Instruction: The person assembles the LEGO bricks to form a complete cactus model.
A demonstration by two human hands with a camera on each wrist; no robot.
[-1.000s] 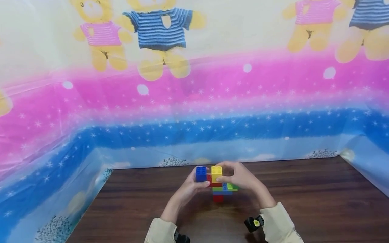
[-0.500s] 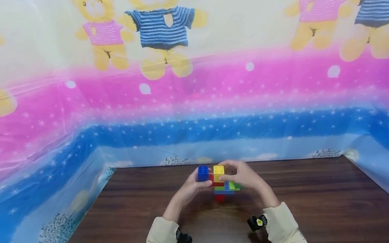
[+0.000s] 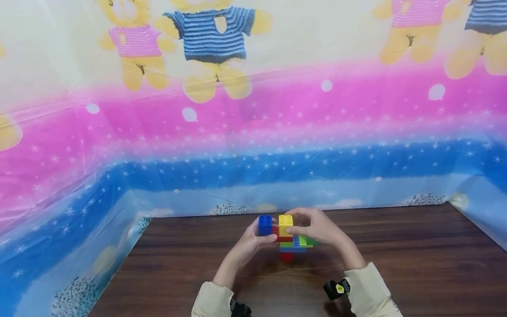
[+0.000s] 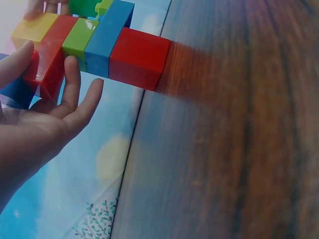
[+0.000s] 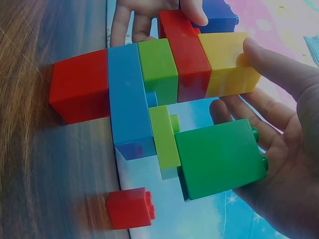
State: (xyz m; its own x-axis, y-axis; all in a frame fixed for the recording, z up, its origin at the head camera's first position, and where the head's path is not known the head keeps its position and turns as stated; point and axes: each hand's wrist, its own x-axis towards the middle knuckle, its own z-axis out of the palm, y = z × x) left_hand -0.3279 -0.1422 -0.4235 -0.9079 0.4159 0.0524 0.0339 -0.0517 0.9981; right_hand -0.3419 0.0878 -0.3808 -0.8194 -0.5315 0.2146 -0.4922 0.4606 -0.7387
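A structure of toy bricks stands on the table, resting on a red brick (image 5: 79, 87). Over that lie a long blue brick (image 5: 130, 99), a light green one (image 5: 158, 69) and a long red brick (image 5: 187, 55). My left hand (image 3: 249, 240) holds the structure's left end, thumb across the long red brick beside a dark blue brick (image 3: 265, 225); its other fingers spread below. Between thumb and fingers, my right hand (image 3: 317, 226) pinches the yellow brick (image 3: 285, 224) on top. A dark green brick (image 5: 222, 159) on a thin lime piece (image 5: 166, 142) juts out beneath the right hand.
Another red brick (image 5: 128, 209) lies on the dark wooden table (image 3: 182, 264) behind the structure, seen in the right wrist view. A printed cloth (image 3: 277, 171) with bears and snowflakes hangs along the table's back and sides.
The whole head view has shifted, placing everything slightly further right. Both hands keep their hold, and the bricks stay arranged as before.
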